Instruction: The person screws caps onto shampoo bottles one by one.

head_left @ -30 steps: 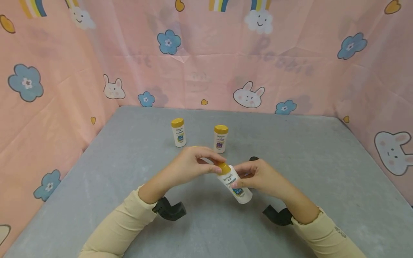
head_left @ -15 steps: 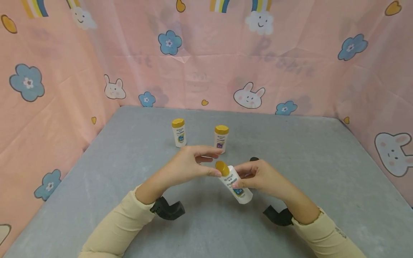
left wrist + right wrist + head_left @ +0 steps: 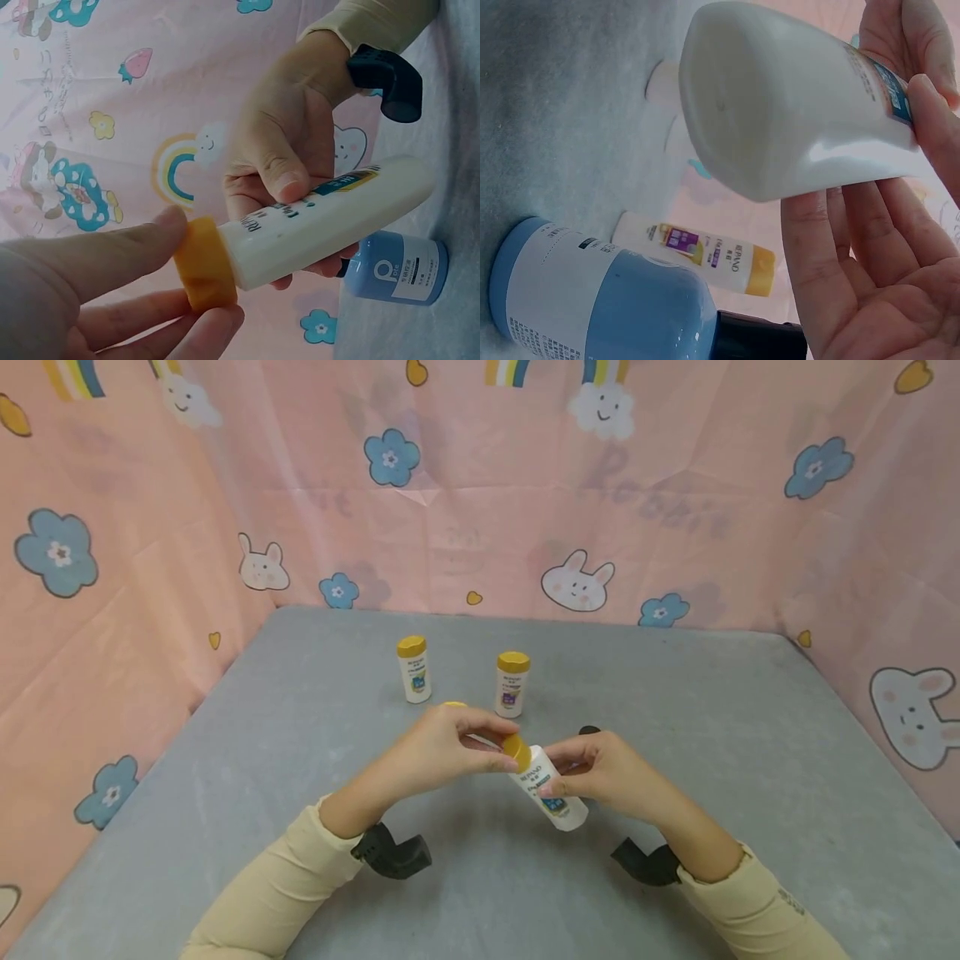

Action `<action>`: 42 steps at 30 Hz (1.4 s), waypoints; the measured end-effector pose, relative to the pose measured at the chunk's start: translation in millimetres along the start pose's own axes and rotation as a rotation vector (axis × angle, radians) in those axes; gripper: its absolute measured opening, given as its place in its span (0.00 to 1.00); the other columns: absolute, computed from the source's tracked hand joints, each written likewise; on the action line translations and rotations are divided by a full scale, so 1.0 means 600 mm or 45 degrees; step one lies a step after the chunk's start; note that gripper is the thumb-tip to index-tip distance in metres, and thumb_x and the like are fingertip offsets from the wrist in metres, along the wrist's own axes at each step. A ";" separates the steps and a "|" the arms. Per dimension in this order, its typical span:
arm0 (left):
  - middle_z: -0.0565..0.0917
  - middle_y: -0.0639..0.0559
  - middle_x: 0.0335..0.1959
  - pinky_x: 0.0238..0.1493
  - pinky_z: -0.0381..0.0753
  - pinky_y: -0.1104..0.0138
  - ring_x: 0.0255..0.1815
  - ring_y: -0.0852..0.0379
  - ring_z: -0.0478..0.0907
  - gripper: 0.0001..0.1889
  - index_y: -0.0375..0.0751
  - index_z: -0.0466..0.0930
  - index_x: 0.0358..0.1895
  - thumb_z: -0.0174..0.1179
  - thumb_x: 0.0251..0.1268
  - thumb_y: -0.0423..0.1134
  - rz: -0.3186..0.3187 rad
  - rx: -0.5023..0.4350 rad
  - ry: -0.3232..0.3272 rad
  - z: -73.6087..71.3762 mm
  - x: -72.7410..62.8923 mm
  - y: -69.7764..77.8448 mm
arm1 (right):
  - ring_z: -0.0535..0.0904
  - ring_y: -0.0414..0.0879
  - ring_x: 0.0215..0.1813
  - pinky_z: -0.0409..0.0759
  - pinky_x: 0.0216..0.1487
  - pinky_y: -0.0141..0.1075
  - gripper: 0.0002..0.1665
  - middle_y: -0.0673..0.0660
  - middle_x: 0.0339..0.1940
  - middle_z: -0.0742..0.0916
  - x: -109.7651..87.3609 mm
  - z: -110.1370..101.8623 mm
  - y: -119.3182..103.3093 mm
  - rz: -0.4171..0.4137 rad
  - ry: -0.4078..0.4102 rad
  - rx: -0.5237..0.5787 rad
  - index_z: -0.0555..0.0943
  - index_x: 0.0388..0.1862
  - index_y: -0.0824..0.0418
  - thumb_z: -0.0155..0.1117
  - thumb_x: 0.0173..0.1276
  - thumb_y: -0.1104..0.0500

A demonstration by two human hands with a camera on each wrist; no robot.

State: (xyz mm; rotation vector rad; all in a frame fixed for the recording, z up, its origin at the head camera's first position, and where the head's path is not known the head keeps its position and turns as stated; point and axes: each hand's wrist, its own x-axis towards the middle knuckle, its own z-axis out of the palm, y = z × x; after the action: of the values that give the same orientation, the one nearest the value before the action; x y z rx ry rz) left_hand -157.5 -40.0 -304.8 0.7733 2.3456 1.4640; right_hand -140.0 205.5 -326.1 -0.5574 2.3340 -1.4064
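My right hand holds a white shampoo bottle by its body, thumb on the label and fingers behind. The bottle is tilted, its yellow cap pointing up and to the left in the head view. My left hand pinches that cap between thumb and fingers, as the left wrist view shows closely. In the right wrist view the bottle's base faces the camera, well off the table. The fingers of my right hand lie along the bottle's underside.
Two similar white bottles with yellow caps, one on the left and one in the middle, stand farther back. Another yellow cap peeks out behind my left hand. A blue bottle with a black top stands behind my right hand. Pink printed cloth surrounds the grey table.
Half a second ago the left fingers were spread off the cap; now they are back round it. The right hand and bottle have stayed nearly still.
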 end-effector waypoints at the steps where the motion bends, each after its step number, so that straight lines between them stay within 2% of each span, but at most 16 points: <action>1: 0.85 0.45 0.52 0.48 0.86 0.70 0.51 0.56 0.85 0.21 0.37 0.84 0.56 0.72 0.58 0.36 0.011 -0.029 -0.028 -0.001 0.000 -0.001 | 0.85 0.47 0.45 0.86 0.47 0.41 0.26 0.63 0.45 0.89 0.000 0.000 0.000 0.002 0.001 -0.002 0.83 0.55 0.70 0.74 0.62 0.56; 4: 0.83 0.43 0.57 0.53 0.85 0.69 0.55 0.52 0.84 0.24 0.35 0.81 0.60 0.70 0.59 0.31 0.029 -0.112 -0.116 -0.006 0.001 -0.005 | 0.85 0.47 0.45 0.86 0.47 0.42 0.25 0.63 0.46 0.89 0.000 0.001 0.000 0.011 -0.002 -0.002 0.83 0.55 0.70 0.74 0.62 0.56; 7: 0.81 0.44 0.62 0.58 0.83 0.68 0.60 0.51 0.82 0.27 0.36 0.77 0.64 0.69 0.60 0.30 0.038 -0.113 -0.154 -0.011 0.001 -0.006 | 0.86 0.47 0.44 0.86 0.47 0.42 0.25 0.63 0.45 0.90 0.000 0.002 -0.001 0.016 0.003 -0.003 0.84 0.55 0.69 0.74 0.62 0.56; 10: 0.82 0.45 0.61 0.57 0.83 0.67 0.59 0.52 0.82 0.29 0.38 0.76 0.66 0.71 0.59 0.34 0.005 -0.068 -0.111 -0.013 0.000 -0.004 | 0.86 0.47 0.44 0.86 0.46 0.41 0.25 0.63 0.44 0.90 0.001 0.004 -0.002 0.013 0.014 -0.004 0.84 0.54 0.69 0.74 0.61 0.56; 12: 0.84 0.47 0.56 0.53 0.84 0.68 0.54 0.56 0.83 0.27 0.41 0.79 0.63 0.72 0.58 0.38 -0.051 -0.036 -0.061 -0.013 0.000 -0.003 | 0.86 0.47 0.43 0.86 0.45 0.41 0.25 0.63 0.44 0.90 0.001 0.005 -0.002 0.018 0.014 -0.003 0.84 0.54 0.69 0.75 0.61 0.56; 15: 0.87 0.49 0.48 0.45 0.85 0.69 0.46 0.59 0.83 0.22 0.41 0.83 0.56 0.73 0.58 0.40 -0.087 0.005 -0.025 -0.009 0.001 -0.003 | 0.85 0.46 0.43 0.86 0.45 0.41 0.25 0.62 0.44 0.90 0.001 0.005 -0.002 0.033 0.015 -0.015 0.84 0.54 0.68 0.75 0.61 0.56; 19: 0.87 0.48 0.45 0.43 0.85 0.70 0.44 0.61 0.82 0.19 0.40 0.85 0.54 0.72 0.59 0.38 -0.057 0.018 -0.031 -0.005 0.002 -0.005 | 0.85 0.46 0.43 0.86 0.46 0.41 0.25 0.61 0.44 0.90 0.001 0.004 -0.001 0.037 0.021 -0.025 0.84 0.54 0.68 0.75 0.61 0.56; 26: 0.86 0.44 0.51 0.51 0.85 0.69 0.51 0.55 0.83 0.19 0.36 0.83 0.57 0.68 0.62 0.32 0.064 -0.023 -0.086 -0.007 0.003 -0.004 | 0.85 0.46 0.43 0.85 0.45 0.40 0.25 0.62 0.45 0.90 0.001 0.000 -0.003 0.011 0.014 -0.023 0.84 0.54 0.68 0.75 0.61 0.55; 32: 0.84 0.40 0.55 0.53 0.85 0.69 0.55 0.50 0.82 0.20 0.33 0.81 0.59 0.65 0.63 0.28 0.140 -0.039 -0.127 -0.009 0.001 -0.007 | 0.85 0.46 0.44 0.84 0.44 0.39 0.24 0.61 0.45 0.90 0.002 0.000 -0.003 0.002 -0.008 -0.023 0.84 0.54 0.67 0.74 0.62 0.55; 35: 0.85 0.41 0.55 0.51 0.85 0.69 0.54 0.51 0.83 0.20 0.34 0.81 0.59 0.66 0.63 0.30 0.121 -0.042 -0.105 -0.007 0.003 -0.010 | 0.85 0.47 0.43 0.84 0.44 0.39 0.24 0.61 0.45 0.89 0.002 0.000 -0.003 0.006 0.005 -0.012 0.84 0.54 0.67 0.75 0.61 0.56; 39: 0.87 0.47 0.50 0.46 0.86 0.68 0.49 0.57 0.83 0.18 0.40 0.84 0.56 0.69 0.62 0.35 0.055 -0.036 -0.037 -0.001 0.009 -0.013 | 0.85 0.47 0.42 0.84 0.43 0.39 0.24 0.61 0.43 0.90 0.001 -0.002 -0.002 -0.002 0.019 -0.009 0.84 0.54 0.68 0.75 0.61 0.57; 42: 0.88 0.48 0.47 0.44 0.86 0.68 0.47 0.59 0.83 0.16 0.42 0.86 0.53 0.69 0.61 0.36 0.041 -0.039 -0.008 0.004 0.013 -0.016 | 0.85 0.47 0.42 0.84 0.43 0.39 0.24 0.62 0.43 0.90 0.000 -0.003 -0.002 -0.004 0.020 -0.014 0.84 0.53 0.69 0.75 0.61 0.57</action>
State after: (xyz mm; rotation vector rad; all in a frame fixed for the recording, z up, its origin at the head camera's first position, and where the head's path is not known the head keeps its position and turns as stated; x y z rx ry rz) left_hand -165.5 -37.3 -313.8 0.8098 2.3106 1.5048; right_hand -140.6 206.5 -324.4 -0.5559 2.3551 -1.4053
